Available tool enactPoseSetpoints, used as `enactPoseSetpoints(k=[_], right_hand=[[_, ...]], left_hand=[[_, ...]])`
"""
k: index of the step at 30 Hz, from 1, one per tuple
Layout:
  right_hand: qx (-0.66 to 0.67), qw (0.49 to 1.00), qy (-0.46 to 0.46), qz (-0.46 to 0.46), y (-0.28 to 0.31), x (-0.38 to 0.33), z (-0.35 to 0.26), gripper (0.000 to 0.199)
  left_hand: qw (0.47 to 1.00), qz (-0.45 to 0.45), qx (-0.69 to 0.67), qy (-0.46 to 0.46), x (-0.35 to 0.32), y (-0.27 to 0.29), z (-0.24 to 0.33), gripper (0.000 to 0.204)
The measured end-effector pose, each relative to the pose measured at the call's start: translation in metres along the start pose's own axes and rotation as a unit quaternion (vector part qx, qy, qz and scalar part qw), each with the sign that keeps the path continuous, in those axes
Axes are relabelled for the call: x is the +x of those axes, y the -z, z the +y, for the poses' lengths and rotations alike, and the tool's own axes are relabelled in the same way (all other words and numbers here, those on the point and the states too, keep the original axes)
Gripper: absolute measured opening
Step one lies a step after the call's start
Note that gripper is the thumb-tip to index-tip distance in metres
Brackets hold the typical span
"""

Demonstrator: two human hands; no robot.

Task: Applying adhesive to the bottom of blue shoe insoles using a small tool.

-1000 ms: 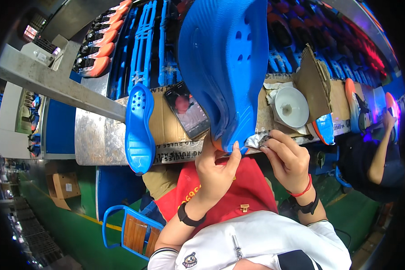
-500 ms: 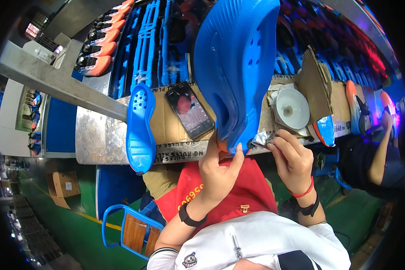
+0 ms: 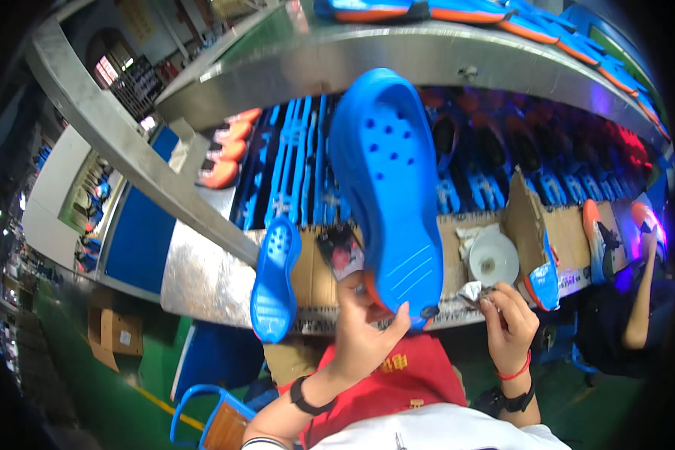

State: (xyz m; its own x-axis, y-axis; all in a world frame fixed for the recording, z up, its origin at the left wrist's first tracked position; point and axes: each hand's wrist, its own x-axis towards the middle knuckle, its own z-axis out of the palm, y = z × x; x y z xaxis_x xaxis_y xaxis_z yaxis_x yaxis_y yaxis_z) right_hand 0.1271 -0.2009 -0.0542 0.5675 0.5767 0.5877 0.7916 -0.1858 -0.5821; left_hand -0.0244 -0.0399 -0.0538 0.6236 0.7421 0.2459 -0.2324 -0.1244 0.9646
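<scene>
My left hand pinches the heel end of a blue shoe sole, held upright above the table edge with its inner side in view. The sole has several round holes near the toe and ridges toward the heel; a bit of orange and a small dark spot show at the heel. To the right, my right hand pinches a small crumpled whitish scrap, apart from the sole. Whether it is cloth or foil I cannot tell. A white bowl with some residue sits just beyond this hand.
Another blue sole lies at the left, over the table edge. A phone is partly behind the held sole. A cardboard flap stands right of the bowl. Behind are racks of blue parts and a metal beam. A co-worker's arm shows far right.
The held sole has turned from its outer side to its inner side and appears lower. My right hand with the scrap has moved away from its heel. The head view has shifted.
</scene>
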Motion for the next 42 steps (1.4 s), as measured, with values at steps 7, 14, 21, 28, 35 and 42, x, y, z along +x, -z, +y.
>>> enactPoseSetpoints(k=[7,14,21,28,35,42], right_hand=[[-0.005,0.999,0.015,0.048,0.017,0.004,0.003,0.012],[0.011,1.0,0.017,0.016,0.009,0.009,-0.003,0.011],[-0.133,0.991,0.014,0.026,0.003,0.008,0.027,0.014],[-0.239,0.971,0.004,-0.003,-0.01,0.009,0.057,0.01],[-0.247,0.968,0.004,-0.05,-0.021,0.018,0.077,0.008],[-0.249,0.964,0.023,-0.09,-0.028,0.022,0.085,0.005]], left_hand=[[0.994,-0.059,-0.081,-0.049,0.106,0.016,0.111,0.06],[0.952,-0.121,-0.282,-0.001,0.246,0.056,0.151,0.034],[0.948,-0.153,0.276,0.038,0.067,0.022,0.028,0.046],[0.97,-0.044,0.213,0.11,-0.02,0.011,-0.082,0.059],[0.899,-0.105,-0.217,0.365,0.007,0.031,-0.057,0.05],[0.936,-0.093,-0.21,0.266,-0.005,0.015,-0.035,0.065]])
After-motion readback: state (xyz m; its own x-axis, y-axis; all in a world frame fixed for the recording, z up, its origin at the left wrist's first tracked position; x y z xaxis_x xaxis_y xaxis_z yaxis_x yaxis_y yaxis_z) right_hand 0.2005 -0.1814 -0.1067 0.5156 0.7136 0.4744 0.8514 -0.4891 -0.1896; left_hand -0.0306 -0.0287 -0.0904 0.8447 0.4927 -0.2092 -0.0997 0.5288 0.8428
